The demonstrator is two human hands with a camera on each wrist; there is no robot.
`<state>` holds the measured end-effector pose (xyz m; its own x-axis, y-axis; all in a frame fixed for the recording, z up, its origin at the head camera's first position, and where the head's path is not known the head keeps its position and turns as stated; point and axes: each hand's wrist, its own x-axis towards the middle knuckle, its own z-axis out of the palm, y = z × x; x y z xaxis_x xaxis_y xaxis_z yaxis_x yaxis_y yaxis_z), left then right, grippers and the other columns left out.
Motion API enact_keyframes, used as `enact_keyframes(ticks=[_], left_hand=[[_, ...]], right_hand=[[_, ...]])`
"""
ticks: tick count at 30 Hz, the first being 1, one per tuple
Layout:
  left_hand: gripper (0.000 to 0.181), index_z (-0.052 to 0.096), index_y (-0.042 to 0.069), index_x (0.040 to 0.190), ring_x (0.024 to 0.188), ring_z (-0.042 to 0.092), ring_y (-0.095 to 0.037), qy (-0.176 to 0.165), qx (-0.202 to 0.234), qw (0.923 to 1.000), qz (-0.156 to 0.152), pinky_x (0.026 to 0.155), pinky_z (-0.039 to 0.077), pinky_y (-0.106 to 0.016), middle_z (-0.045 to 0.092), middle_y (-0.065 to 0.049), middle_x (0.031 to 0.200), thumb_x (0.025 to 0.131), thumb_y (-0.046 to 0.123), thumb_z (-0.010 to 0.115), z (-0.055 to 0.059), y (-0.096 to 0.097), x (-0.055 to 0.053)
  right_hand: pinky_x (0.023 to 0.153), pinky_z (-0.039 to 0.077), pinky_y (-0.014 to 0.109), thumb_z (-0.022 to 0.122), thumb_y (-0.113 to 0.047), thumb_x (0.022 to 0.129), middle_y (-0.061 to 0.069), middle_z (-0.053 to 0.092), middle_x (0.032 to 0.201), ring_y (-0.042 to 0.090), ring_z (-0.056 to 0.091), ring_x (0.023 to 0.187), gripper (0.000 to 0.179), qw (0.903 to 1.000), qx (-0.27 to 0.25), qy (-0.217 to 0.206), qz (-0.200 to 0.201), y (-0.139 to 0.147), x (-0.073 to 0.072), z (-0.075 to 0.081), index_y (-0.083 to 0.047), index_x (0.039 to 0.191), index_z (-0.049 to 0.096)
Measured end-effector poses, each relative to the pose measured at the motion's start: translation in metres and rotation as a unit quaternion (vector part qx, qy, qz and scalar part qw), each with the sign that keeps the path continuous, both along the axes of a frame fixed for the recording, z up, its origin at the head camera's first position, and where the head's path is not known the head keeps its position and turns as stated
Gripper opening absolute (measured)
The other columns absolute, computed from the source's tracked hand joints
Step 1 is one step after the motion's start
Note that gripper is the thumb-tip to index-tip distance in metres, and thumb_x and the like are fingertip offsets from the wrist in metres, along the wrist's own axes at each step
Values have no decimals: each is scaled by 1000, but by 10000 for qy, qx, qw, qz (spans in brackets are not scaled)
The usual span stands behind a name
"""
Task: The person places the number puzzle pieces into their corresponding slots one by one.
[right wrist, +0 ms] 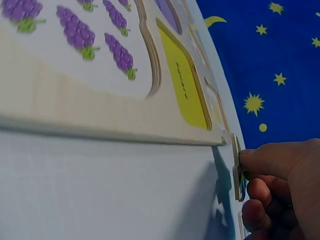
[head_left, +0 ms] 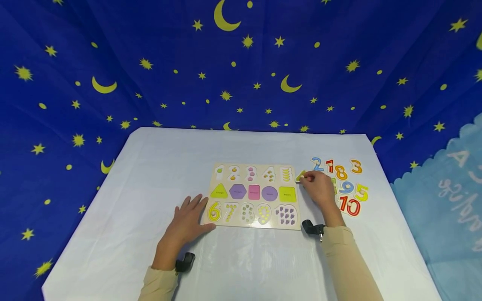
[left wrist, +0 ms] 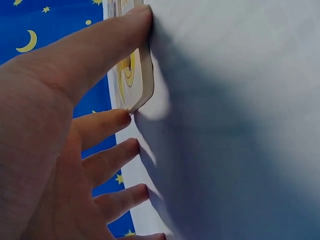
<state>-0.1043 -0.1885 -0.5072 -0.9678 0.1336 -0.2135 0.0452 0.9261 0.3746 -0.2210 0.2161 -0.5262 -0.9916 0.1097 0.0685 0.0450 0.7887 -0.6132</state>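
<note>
1. Two hands attend the puzzle board (head_left: pixel 241 226); the right hand (head_left: pixel 319 188) pinches a green piece (head_left: pixel 300 176) between thumb and fingers, just beyond the board's right edge, near its far-right corner.
2. The left hand (head_left: pixel 187 221), fingers spread apart, touches the board's near-left corner.
3. Handling, as judged: steady that corner, pinch lightly, and level the piece before it crosses the edge.

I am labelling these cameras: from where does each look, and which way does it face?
Head: worn on head, looks forward and down at puzzle board; left hand, right hand, sleeves show.
Left wrist: on that wrist, faces board's corner; thumb, fingers show.
Right wrist: on that wrist, faces board and pinched piece; thumb, fingers show.
Both wrist views share the board.
</note>
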Motion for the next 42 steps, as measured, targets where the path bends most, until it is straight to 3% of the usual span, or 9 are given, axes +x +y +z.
enact_keyframes(ticks=[14, 21, 42], left_hand=[[90, 43, 10, 146, 139, 19, -44, 72, -70, 9999, 121, 103, 15, -71, 36, -15, 150, 73, 49, 79, 0, 3, 1], [92, 43, 10, 145, 139, 20, -45, 47, -143, 9998, 139, 102, 16, -72, 36, -16, 149, 71, 51, 79, -6, -3, 5], [92, 43, 10, 146, 139, 20, -45, 109, -131, 9998, 71, 102, 15, -71, 35, -16, 150, 72, 51, 79, -3, 1, -2]], right_hand=[[62, 38, 33, 68, -26, 88, 5, 61, 81, 22, 52, 71, 27, 9999, -92, -73, 107, -11, 0, 3, -5, 104, 70], [63, 39, 33, 67, -28, 88, 4, 60, 81, 21, 52, 72, 29, 9993, -159, -241, 225, -17, -2, -2, -5, 106, 70], [64, 38, 34, 68, -29, 87, 5, 58, 79, 22, 52, 71, 29, 9990, -264, -228, 285, -35, -9, 7, -5, 103, 70]])
